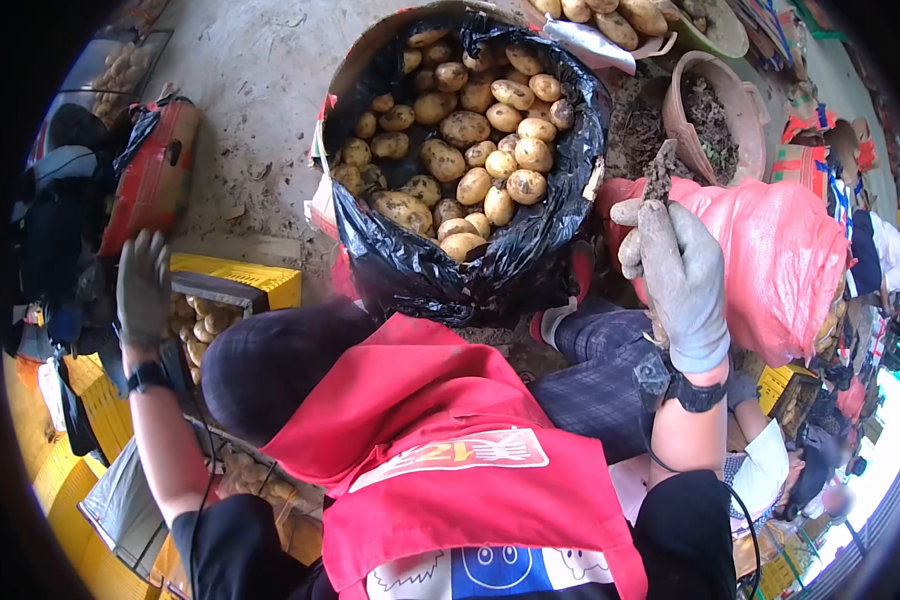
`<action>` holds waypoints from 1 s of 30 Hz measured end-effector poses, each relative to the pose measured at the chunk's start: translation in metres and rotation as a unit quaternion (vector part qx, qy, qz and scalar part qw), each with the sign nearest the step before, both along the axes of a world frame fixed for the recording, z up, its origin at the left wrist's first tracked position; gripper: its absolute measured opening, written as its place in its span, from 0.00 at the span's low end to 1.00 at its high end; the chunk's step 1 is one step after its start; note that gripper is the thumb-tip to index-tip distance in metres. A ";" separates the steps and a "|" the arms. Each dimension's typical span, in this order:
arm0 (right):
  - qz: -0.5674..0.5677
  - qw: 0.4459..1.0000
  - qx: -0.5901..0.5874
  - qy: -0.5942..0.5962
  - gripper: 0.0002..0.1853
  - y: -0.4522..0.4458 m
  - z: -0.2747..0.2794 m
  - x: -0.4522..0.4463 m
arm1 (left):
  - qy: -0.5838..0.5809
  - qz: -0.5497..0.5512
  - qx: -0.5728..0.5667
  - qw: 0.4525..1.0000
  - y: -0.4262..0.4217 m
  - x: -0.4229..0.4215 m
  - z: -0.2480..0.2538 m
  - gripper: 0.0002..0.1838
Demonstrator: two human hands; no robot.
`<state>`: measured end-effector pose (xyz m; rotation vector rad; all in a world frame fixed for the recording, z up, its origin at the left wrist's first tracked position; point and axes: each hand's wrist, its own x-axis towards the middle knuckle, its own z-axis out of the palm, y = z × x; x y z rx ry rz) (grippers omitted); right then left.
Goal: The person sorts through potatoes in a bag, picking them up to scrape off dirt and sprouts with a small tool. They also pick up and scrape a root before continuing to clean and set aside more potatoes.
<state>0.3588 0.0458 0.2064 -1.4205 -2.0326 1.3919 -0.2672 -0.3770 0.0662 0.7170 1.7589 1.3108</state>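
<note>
My right hand (678,275), in a grey-white work glove, is raised on the right with its fingers closed around a narrow, dirt-caked piece (658,172). Its tip points up past the fingers; I cannot tell what kind of thing it is. Out on the left, my gloved left hand (145,288) is held up, fingers stretched and nothing in it. It is beside a yellow crate (270,280) with potatoes (205,322). Between my hands stands a round container lined with a black plastic bag (420,270), holding many soil-stained potatoes (465,130).
Behind my right hand lies a full pink sack (780,260). Past it is a pinkish tub (682,125) with soil and debris. Potatoes (615,25) fill a container at the top. A red box (155,170) stands at left. Other people (770,465) are at the right.
</note>
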 end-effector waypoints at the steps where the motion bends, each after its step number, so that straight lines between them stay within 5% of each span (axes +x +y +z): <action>1: -0.004 1.000 -0.006 -0.006 0.20 0.001 0.001 -0.003 | -0.091 -0.015 0.009 0.996 0.072 0.010 0.024 0.27; 3: -0.010 1.000 -0.010 -0.026 0.19 0.004 0.003 -0.010 | -0.117 -0.082 -0.091 0.986 0.193 0.061 0.053 0.26; 5: 0.006 0.999 -0.005 -0.040 0.18 0.011 -0.001 -0.011 | 0.023 -0.231 -0.168 0.958 0.285 0.124 0.048 0.26; 7: -0.014 0.999 0.006 -0.045 0.13 0.017 -0.004 -0.013 | -0.050 -0.298 -0.227 0.926 0.350 0.189 0.035 0.29; 11: -0.014 0.998 0.006 -0.058 0.11 0.030 -0.010 -0.015 | 0.141 -0.614 -0.219 0.745 0.400 0.283 -0.084 0.42; 16: -0.024 0.997 0.001 -0.073 0.08 0.044 -0.012 -0.014 | 0.116 -0.764 -0.289 0.565 0.408 0.361 -0.131 0.61; 27: 0.013 0.998 0.002 -0.069 0.15 0.057 -0.010 -0.010 | 0.128 -0.798 -0.279 0.518 0.413 0.364 -0.139 0.53; 30: 0.011 0.997 0.011 -0.082 0.15 0.054 -0.009 -0.009 | -0.012 -0.756 -0.382 0.531 0.411 0.354 -0.150 0.52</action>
